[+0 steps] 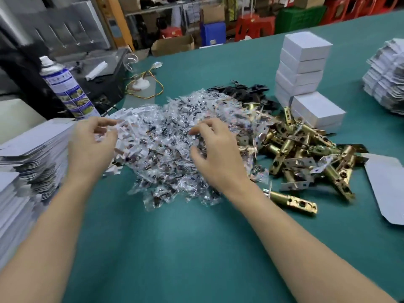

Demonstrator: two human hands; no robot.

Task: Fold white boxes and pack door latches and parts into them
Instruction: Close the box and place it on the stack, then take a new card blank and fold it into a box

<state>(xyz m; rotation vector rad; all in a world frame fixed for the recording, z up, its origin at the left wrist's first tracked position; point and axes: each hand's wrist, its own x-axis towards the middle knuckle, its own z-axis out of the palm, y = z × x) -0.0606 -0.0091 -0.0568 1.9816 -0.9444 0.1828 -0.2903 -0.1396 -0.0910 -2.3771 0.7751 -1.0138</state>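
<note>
A heap of small clear plastic bags of screws covers the middle of the green table. My left hand hovers over the heap's left edge, fingers loosely curled near small white pieces; whether it pinches one is unclear. My right hand reaches onto the heap with spread, bent fingers. Brass door latches lie piled to the right, and one latch lies apart near my right forearm. Folded white boxes are stacked behind the latches.
Flat white box blanks are stacked at the left edge, with more at the far right and one flat blank at right. A spray can stands at back left. Black metal plates lie behind the bags.
</note>
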